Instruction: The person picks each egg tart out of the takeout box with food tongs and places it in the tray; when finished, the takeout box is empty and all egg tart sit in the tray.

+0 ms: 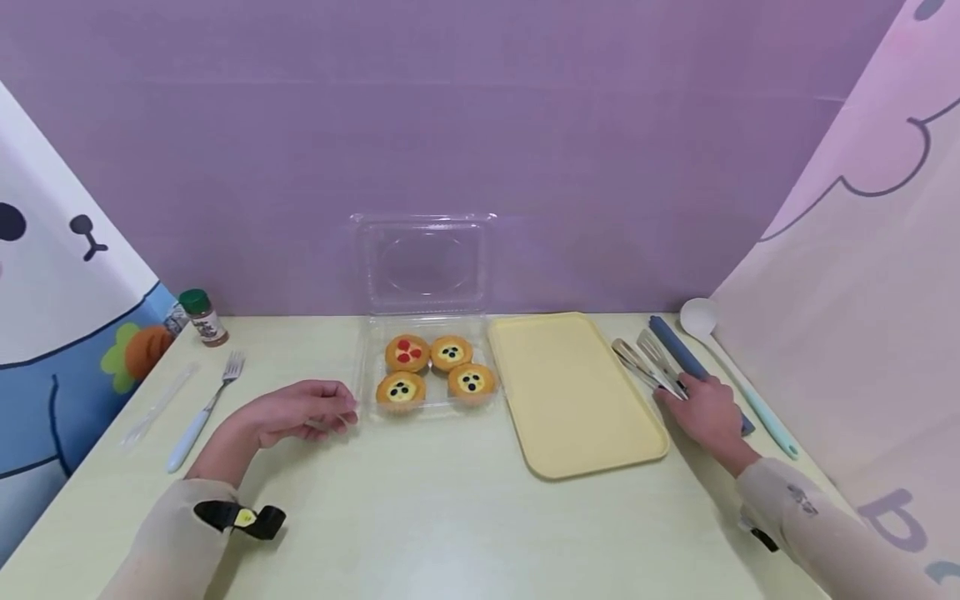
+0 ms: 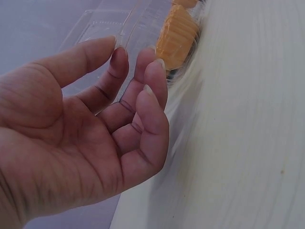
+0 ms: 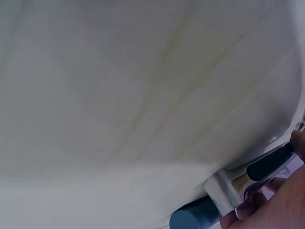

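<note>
My left hand (image 1: 300, 410) hovers beside the left edge of a clear plastic clamshell box (image 1: 363, 367), fingers loosely bent with nothing between them. The box's lid (image 1: 427, 267) stands raised at the back. Inside sit several tarts: one with red topping (image 1: 408, 353), the others with dark berries, such as this tart (image 1: 471, 380). At the right, my right hand (image 1: 708, 412) grips metal tongs (image 1: 648, 367), their tips pointing away from me. In the right wrist view the tongs' metal end (image 3: 223, 191) shows beside a dark blue rod (image 3: 193, 217); the fingers are partly out of frame.
A yellow tray (image 1: 573, 400) lies between the box and the tongs. Right of the rod is a spoon (image 1: 738, 379) with a mint handle. At the left lie a blue-handled fork (image 1: 202, 417), a clear plastic fork (image 1: 159, 408) and a green-capped jar (image 1: 204, 318).
</note>
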{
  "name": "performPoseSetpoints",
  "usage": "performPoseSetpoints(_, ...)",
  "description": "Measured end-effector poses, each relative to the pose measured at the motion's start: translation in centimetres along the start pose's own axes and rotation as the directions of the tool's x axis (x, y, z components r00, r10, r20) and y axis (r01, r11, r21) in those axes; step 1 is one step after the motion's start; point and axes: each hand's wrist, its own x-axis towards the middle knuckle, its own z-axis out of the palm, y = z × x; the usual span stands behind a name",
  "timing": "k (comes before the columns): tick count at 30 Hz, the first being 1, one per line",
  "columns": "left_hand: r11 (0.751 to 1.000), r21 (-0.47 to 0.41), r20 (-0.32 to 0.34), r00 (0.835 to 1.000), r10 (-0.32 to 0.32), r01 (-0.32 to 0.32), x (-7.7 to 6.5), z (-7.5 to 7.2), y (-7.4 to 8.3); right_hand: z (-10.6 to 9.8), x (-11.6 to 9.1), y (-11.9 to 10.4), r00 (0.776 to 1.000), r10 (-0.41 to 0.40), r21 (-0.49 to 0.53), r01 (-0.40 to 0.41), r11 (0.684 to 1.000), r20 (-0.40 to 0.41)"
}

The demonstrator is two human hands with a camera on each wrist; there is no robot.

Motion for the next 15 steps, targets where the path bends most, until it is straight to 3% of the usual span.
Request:
performPoseSetpoints(8, 1.000, -0.009, -0.019, 1.000, -0.016, 0.016, -0.21, 0.15, 0.12, 0.00, -0.09, -0.28, 0.997, 0.045, -0.023, -0.044, 0.999, 0.069)
performPoseSetpoints(15, 1.000, -0.019, -0.006, 1.000, 0.001, -0.001, -0.25, 0.19, 0.13, 0.07, -0.23, -0.47, 0.995, 0.069, -0.021, -0.068, 0.997, 0.065)
